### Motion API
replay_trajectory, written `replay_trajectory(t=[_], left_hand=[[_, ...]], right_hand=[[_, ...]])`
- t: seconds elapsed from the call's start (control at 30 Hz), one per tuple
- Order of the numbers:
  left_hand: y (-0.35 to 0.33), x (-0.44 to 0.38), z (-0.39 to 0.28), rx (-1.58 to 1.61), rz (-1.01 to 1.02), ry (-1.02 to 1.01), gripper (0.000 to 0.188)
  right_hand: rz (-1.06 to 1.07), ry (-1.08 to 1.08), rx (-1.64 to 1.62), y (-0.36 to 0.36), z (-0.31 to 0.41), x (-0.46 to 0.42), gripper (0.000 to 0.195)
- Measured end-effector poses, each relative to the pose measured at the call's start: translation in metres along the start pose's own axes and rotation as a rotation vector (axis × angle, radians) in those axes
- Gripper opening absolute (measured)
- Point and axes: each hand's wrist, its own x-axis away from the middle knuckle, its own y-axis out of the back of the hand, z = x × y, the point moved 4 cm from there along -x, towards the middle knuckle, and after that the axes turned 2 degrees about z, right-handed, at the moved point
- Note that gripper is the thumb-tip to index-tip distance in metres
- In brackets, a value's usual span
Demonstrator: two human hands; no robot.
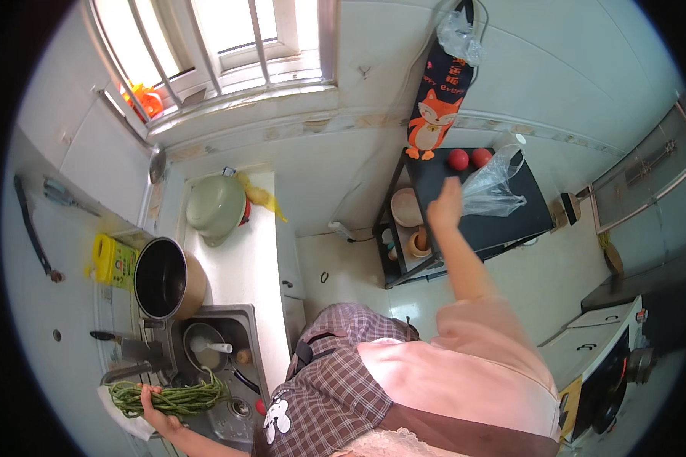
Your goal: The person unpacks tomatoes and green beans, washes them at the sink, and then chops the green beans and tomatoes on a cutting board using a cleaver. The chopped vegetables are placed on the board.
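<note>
Over the left part of the sink, my left hand (155,408) grips a bundle of long green beans (186,397). The pods hang above the metal basin (220,423). My right hand (446,203) is stretched out over a black-topped rack (480,237) and is blurred by motion. Beside its fingers lies a crumpled clear plastic bag (494,188); whether the hand touches it I cannot tell. Two round red fruits (458,159), likely tomatoes, sit behind the bag near the wall.
In the sink are a pan (197,343) with a white-handled utensil and a brown round item (243,357). A cleaver (140,351) stands by the tap. A deep pot (168,280) and a green basin (214,205) occupy the counter. Right is a stove (600,383).
</note>
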Motion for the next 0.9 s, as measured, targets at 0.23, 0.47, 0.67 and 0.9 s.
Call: replay_trajectory(t=[0.23, 0.47, 0.67, 0.9], left_hand=[[-0.041, 0.004, 0.001, -0.017, -0.029, -0.072, 0.03], [-0.077, 0.001, 0.013, -0.002, -0.087, -0.071, 0.03], [-0.094, -0.004, 0.025, 0.052, -0.083, -0.056, 0.044], [-0.105, 0.003, 0.03, 0.07, -0.117, -0.056, 0.042]], right_hand=[[0.55, -0.436, 0.309, 0.013, -0.11, -0.03, 0.062], [0.418, -0.208, -0.158, -0.04, -0.174, -0.019, 0.027], [0.362, -0.421, -0.291, -0.039, -0.19, -0.019, 0.059], [0.04, -0.326, -0.529, 0.025, -0.14, -0.124, 0.026]])
